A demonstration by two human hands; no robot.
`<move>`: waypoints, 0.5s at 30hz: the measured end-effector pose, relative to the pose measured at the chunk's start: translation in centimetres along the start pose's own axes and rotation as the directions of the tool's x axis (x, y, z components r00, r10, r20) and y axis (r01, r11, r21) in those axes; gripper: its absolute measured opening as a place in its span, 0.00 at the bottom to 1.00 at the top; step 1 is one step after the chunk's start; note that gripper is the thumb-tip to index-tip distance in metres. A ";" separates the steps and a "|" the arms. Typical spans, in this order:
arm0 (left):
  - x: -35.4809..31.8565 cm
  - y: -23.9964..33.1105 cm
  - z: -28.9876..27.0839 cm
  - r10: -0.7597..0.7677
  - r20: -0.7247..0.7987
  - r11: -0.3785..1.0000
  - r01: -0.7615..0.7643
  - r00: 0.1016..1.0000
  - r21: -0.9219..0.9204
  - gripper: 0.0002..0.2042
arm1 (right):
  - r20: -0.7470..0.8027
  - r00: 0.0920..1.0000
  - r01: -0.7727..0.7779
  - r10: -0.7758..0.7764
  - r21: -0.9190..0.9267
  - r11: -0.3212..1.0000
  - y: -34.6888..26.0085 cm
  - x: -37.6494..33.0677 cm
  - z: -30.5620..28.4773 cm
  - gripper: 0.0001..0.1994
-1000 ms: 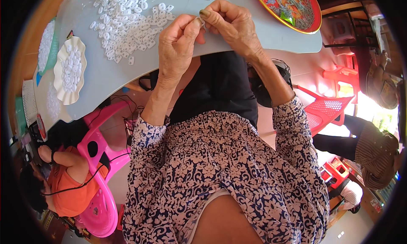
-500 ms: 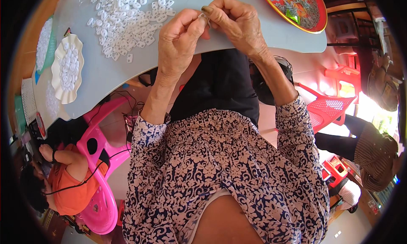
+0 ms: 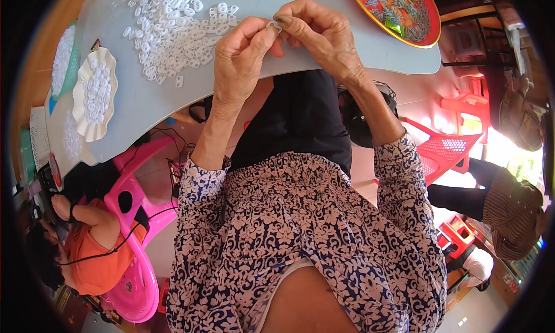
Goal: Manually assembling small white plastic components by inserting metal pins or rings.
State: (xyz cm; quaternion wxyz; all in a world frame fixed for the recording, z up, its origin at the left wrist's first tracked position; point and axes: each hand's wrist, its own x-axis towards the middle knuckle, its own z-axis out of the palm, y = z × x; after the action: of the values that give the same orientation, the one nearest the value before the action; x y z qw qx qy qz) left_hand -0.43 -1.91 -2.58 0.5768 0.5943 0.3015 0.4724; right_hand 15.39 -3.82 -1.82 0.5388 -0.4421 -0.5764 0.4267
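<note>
Above the table's front edge, both my hands meet fingertip to fingertip. My left hand (image 3: 238,61) is closed, its thumb and forefinger pinching a small white plastic piece (image 3: 274,26). The right hand (image 3: 326,41) is closed too, thumb against forefinger at that same piece; whatever lies between its fingertips is too small and covered to make out. To the left of my hands spreads a heap of small white plastic pieces (image 3: 173,38), each with holes through it.
A cream wavy-edged dish (image 3: 82,127) of white pieces and a green basket (image 3: 71,61) stand left on the grey table (image 3: 124,124). A red round tray (image 3: 435,21) holds grey metal bits at right. Pink chair (image 3: 136,275), red chair (image 3: 448,151) and other people are around.
The view has shifted slightly. My hands remain together in nearly the same pinch, with the right fingertips moved a little at the white piece.
</note>
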 end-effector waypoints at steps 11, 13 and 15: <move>0.1 -0.2 0.3 0.024 -0.038 0.999 -0.023 0.999 0.024 0.08 | -0.065 0.998 -0.014 0.017 0.043 0.999 -0.4 -0.1 0.9 0.09; 0.1 -0.3 0.5 0.019 -0.052 1.000 -0.018 0.998 0.004 0.08 | -0.083 0.997 0.003 -0.001 0.027 1.000 -0.6 -0.1 1.1 0.09; 0.0 -0.3 0.4 0.024 -0.054 1.000 -0.025 0.998 -0.014 0.09 | -0.095 0.995 -0.029 0.033 0.049 0.998 -0.5 -0.3 1.2 0.08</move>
State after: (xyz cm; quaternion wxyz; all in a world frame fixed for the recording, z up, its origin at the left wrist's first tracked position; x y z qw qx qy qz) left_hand 0.01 -2.08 -2.82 0.5670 0.5809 0.3061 0.4974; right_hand 14.18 -4.21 -1.45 0.5695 -0.4580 -0.5326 0.4269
